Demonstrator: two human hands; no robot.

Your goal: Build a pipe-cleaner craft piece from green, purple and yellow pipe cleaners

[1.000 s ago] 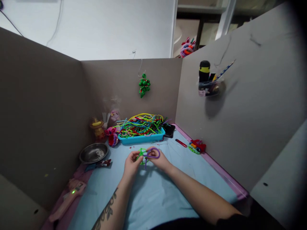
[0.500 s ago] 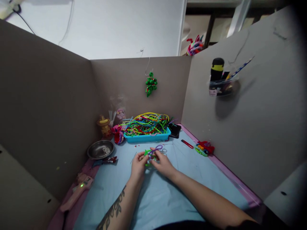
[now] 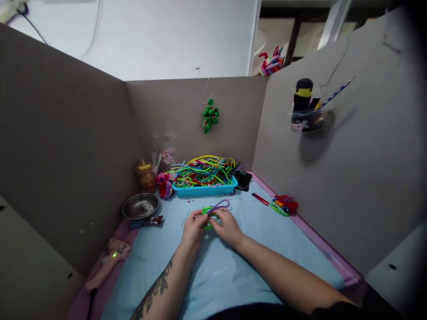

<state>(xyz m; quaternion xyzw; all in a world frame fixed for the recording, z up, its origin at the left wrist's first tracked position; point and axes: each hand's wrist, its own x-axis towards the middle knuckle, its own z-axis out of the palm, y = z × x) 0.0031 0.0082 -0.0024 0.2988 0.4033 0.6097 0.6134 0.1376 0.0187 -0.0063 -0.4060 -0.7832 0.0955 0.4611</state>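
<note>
My left hand (image 3: pixel 192 230) and my right hand (image 3: pixel 227 227) meet over the pale blue mat (image 3: pixel 213 271), fingers pinched together. Between them is a small green pipe-cleaner piece (image 3: pixel 207 218) with a purple pipe cleaner (image 3: pixel 220 206) looped out of its top towards the back. Each hand grips this piece from its own side. Just behind the hands stands a blue tray (image 3: pixel 204 190) heaped with several coloured pipe cleaners.
A metal bowl (image 3: pixel 139 206) and a pink glue gun (image 3: pixel 107 265) lie at the left. A red-and-green pipe-cleaner figure (image 3: pixel 284 205) and a red tool (image 3: pixel 260 199) lie at the right. Grey cardboard walls enclose the desk; a green ornament (image 3: pixel 210 115) and a pen cup (image 3: pixel 308 118) hang on them.
The purple loop has gone from wide and round above the hands to a narrower one lying backward. Both hands have closed in tighter on the green piece. The camera view shifted slightly.
</note>
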